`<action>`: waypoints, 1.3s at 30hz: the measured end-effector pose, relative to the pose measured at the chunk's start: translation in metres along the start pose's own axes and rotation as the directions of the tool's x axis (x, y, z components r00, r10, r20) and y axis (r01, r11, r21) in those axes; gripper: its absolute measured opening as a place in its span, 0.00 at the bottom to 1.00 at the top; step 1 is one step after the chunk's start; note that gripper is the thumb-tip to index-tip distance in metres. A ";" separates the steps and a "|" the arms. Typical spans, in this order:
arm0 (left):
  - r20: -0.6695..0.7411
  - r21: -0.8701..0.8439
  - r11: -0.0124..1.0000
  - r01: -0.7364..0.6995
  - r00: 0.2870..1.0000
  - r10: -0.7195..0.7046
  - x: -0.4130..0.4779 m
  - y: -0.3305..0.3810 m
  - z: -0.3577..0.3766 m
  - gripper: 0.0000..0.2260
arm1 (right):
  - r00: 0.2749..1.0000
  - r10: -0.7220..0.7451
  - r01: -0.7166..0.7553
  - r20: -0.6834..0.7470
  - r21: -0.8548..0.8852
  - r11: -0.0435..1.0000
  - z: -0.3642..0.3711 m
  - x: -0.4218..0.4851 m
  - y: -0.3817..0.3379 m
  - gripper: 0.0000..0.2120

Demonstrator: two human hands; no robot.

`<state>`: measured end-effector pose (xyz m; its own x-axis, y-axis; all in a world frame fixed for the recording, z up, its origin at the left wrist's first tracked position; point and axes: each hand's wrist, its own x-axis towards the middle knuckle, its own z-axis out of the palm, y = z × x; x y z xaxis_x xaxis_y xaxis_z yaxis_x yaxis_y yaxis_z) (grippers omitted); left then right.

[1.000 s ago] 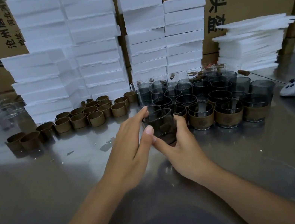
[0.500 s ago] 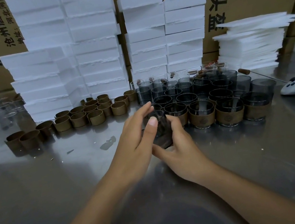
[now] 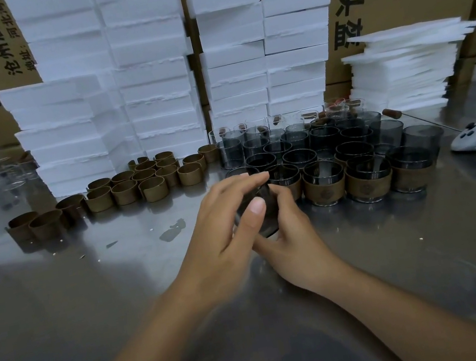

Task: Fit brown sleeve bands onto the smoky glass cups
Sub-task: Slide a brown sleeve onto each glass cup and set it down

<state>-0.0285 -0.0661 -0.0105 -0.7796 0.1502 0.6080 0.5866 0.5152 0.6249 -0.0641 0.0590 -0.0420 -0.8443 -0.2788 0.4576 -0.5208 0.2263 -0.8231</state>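
Head view: I saw left hand (image 3: 223, 230) and right hand (image 3: 290, 234) both wrapped round one smoky cup (image 3: 270, 227), tilted, seemingly just off desk (image 3: 92, 301). Fingers curled on glass from either side, likely to steady it for banding. Could not tell whether band was on it; blur and fingers hid detail. Loose brown bands (image 3: 148, 183) lay left of fingers, handy for left hand. Banded cups (image 3: 364, 180) stood in row just right of fingers, bare cups (image 3: 297, 144) beyond.
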 end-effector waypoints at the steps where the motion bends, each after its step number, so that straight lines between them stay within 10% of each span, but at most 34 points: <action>1: -0.002 0.003 1.000 0.000 1.000 0.000 0.000 0.000 0.000 0.22 | 1.000 0.009 -0.009 -0.011 -0.016 1.000 0.000 0.000 0.001 0.23; 28: -0.160 0.100 0.992 0.077 0.985 -0.060 0.001 -0.013 -0.001 0.18 | 0.979 0.137 -0.127 -0.152 0.074 0.989 0.000 0.004 0.003 0.16; 39: -0.067 -0.189 0.961 0.202 0.974 -0.218 0.012 -0.012 0.000 0.20 | 0.992 0.097 -0.090 -0.081 0.087 0.992 0.000 0.003 0.004 0.19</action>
<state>-0.0447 -0.0701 -0.0109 -0.8723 -0.0228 0.4884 0.4474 0.3658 0.8161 -0.0688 0.0593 -0.0440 -0.8981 -0.1795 0.4015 -0.4301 0.1683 -0.8869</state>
